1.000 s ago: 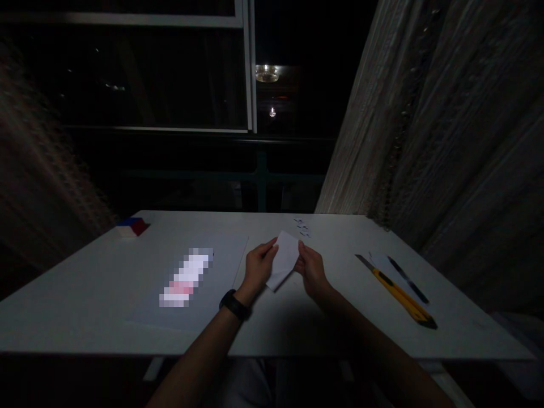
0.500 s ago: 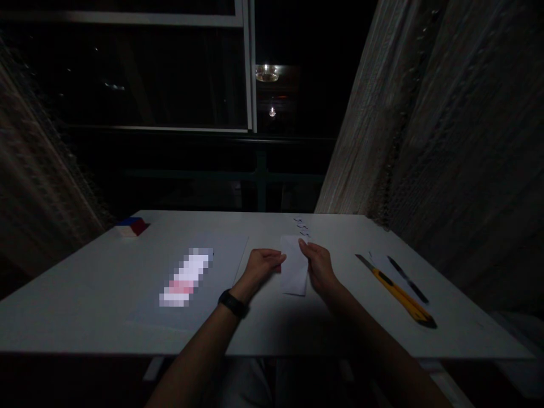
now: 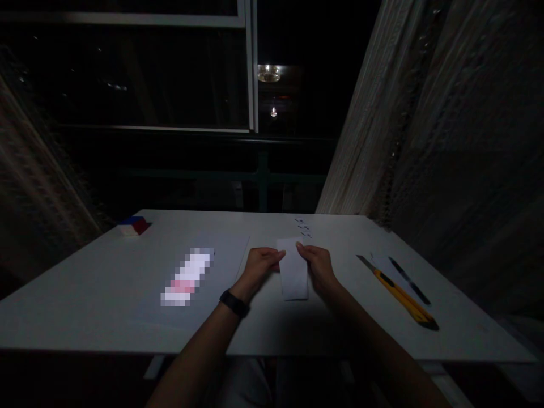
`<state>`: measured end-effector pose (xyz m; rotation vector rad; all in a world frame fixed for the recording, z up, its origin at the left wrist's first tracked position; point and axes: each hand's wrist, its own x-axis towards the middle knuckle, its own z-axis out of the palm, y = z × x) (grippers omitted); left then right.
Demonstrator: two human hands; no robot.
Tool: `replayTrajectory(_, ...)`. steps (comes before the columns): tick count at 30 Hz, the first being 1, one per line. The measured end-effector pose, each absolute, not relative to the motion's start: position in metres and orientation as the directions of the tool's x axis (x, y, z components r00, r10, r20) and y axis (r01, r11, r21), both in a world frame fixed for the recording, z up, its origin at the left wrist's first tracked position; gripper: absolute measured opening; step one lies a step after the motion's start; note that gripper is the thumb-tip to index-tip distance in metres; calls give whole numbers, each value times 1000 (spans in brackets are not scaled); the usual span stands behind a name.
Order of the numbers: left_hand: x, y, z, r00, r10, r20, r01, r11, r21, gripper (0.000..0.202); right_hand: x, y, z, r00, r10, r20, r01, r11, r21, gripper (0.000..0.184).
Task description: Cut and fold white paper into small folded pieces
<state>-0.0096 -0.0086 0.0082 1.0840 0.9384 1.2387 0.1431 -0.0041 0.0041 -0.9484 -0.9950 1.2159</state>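
Between my hands is a narrow white piece of paper (image 3: 293, 277), its long side running toward me above the table. My left hand (image 3: 261, 266) pinches its left edge near the top, thumb on the front face and fingers behind. On the opposite edge my right hand (image 3: 318, 265) grips it the same way, thumb near the top right corner. A dark watch band circles my left wrist. Just beyond the paper, several small dark marks or pieces (image 3: 303, 228) lie in a short row on the table.
The white table (image 3: 76, 306) also holds a yellow utility knife (image 3: 402, 297) and a dark pen (image 3: 408, 280) at right, over a paper slip. At left, a blurred bright rectangle (image 3: 189, 277) lies on a white sheet (image 3: 232, 249). A blue, red and white cube (image 3: 133, 226) sits far left.
The paper has tilted slightly, its top edge shifting a little left and its bottom edge lower. My right thumb has moved slightly left. Both hands keep their hold.
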Motion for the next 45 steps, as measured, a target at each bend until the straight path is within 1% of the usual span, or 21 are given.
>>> replayTrajectory(3, -10, -9, 9, 143, 990, 13, -252, 24, 967, 35, 143, -6, 8, 44, 997, 58, -373, 70, -925, 29)
replayTrajectory(5, -11, -9, 9, 151, 988, 9, -253, 30, 967, 35, 143, -6, 9, 37, 998, 48, -378, 58, -924, 30)
replayTrajectory(8, -11, -9, 9, 141, 990, 17, -255, 19, 967, 34, 144, -4, 7, 60, 997, 53, -312, 69, -948, 31)
replayTrajectory(11, -10, -9, 10, 110, 994, 14, -244, 13, 970, 33, 145, -2, 5, 98, 991, 88, -219, 108, -970, 34)
replayTrajectory(14, -9, -10, 12, 90, 996, 16, -221, 5, 975, 33, 146, -1, 5, 91, 990, 105, -190, 121, -974, 34)
replayTrajectory(17, -9, -13, 14, 93, 995, 22, -191, -4, 982, 34, 148, 0, 6, 79, 989, 122, -208, 136, -969, 34)
replayTrajectory(22, -8, -15, 13, 180, 984, 12, -182, 21, 983, 33, 150, 0, 7, 105, 988, 116, -296, 142, -945, 30)
replayTrajectory(25, -9, -13, 12, 168, 986, 22, -198, 11, 980, 32, 150, 0, 8, 81, 992, 92, -313, 113, -943, 31)
replayTrajectory(28, -10, -11, 13, 107, 993, 41, -220, -17, 975, 32, 149, 0, 8, 40, 997, 70, -241, 78, -967, 35)
replayTrajectory(33, -12, -10, 16, 63, 997, 43, -241, -27, 970, 29, 148, -2, 10, 96, 985, 144, -94, 153, -984, 40)
replayTrajectory(37, -14, -7, 14, 13, 998, 66, -260, -60, 964, 28, 148, -2, 10, 58, 988, 144, -16, 145, -989, 42)
replayTrajectory(41, -16, -5, 12, 2, 997, 78, -257, -75, 963, 28, 147, -2, 9, 71, 985, 154, 18, 153, -988, 42)
replayTrajectory(45, -17, -3, 10, -31, 996, 80, -278, -86, 957, 28, 147, -1, 7, 19, 992, 122, 16, 122, -992, 41)
